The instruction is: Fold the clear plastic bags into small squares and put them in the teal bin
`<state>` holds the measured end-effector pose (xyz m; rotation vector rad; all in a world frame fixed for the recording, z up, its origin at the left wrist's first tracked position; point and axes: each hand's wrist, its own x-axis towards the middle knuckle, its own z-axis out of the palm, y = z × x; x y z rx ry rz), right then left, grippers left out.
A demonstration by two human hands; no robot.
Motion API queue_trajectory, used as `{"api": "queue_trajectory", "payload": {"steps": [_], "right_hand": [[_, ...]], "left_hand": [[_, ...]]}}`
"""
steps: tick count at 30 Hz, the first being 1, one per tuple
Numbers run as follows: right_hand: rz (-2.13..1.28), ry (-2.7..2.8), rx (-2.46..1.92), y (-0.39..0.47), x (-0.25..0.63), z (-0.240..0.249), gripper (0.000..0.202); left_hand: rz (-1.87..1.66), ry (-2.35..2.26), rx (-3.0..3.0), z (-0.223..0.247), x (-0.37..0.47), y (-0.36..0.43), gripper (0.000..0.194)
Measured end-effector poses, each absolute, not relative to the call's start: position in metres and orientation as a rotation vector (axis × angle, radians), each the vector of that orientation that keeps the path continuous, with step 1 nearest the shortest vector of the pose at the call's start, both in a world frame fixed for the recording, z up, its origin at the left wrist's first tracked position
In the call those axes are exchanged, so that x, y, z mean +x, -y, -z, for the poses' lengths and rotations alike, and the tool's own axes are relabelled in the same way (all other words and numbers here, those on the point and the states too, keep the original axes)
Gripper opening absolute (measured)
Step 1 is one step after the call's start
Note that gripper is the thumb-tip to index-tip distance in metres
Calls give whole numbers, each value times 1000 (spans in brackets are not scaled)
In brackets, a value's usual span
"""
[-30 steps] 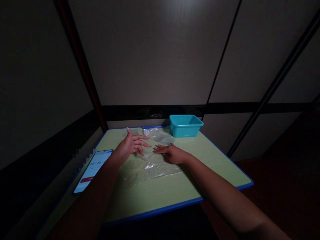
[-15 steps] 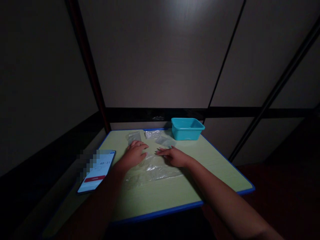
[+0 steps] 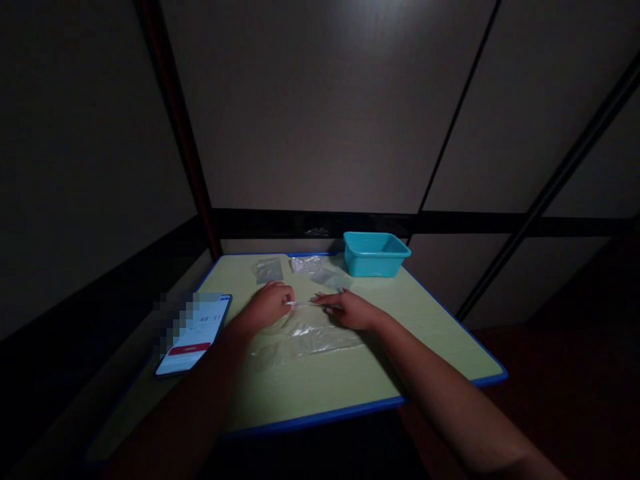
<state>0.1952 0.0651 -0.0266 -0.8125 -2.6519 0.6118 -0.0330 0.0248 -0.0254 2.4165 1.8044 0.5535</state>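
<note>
A clear plastic bag [image 3: 320,339] lies rumpled across the middle of the table, its far edge slightly raised between my hands. My left hand [image 3: 270,307] is closed, thumb and bent fingers pinching the bag's far left corner. At the far right part of the same edge is my right hand [image 3: 353,311], its index finger reaching left and its thumb below. The bag's edge runs in between that finger and thumb; their exact contact is hard to see. Beyond my hands lie a flat clear packet [image 3: 269,271], a crumpled clear plastic packet [image 3: 305,265] and another flat packet [image 3: 327,278].
A turquoise plastic basket [image 3: 376,265] stands at the table's far right corner. At the left edge lies a lit phone [image 3: 197,337], partly pixelated. The pale table [image 3: 320,393] has a blue rim, and a panelled wall [image 3: 320,133] rises behind it.
My left fingers have closed from a spread pose onto the bag's corner. The bag's far edge has lifted a little. My right hand has barely shifted, and the view has tilted slightly.
</note>
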Motion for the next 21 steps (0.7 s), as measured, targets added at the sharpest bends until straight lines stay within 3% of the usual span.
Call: {"api": "queue_trajectory", "payload": {"steps": [21], "right_hand": [[-758, 2648, -745, -73, 198, 37, 47]], "left_hand": [[-345, -2436, 1988, 17, -50, -22, 12]]}}
